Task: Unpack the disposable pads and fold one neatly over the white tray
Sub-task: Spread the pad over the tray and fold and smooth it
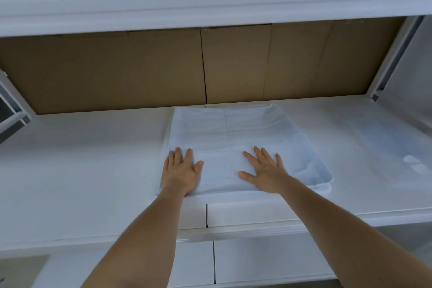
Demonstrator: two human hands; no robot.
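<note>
Left hand [181,172]: flat, fingers straight and together, palm down on the pad [233,145] at its 8 o'clock corner. It grips nothing.

Right hand [264,170]: flat, fingers spread, thumb out toward 9 o'clock, pressing the pad just right of its near-centre. It grips nothing.

Pad: pale blue-white, lying on the white shelf [81,159], its far edge at 12 o'clock close to the cardboard [117,70] backing. The surface shows crease lines and appears doubled over. At 4 o'clock a raised lip shows under the pad, which I judge to be the tray [328,179] rim; the rest of the tray is covered.

Further out, at 3 o'clock, a thin clear film [385,147] lies on the shelf, possibly the emptied wrapper; this cannot be confirmed.

Progress, as a judgement: unpacking looks done and one pad is laid across the tray. The step in hand looks like smoothing. Remaining: flatten the near edge and square the 4 o'clock corner, which sits slightly proud.
</note>
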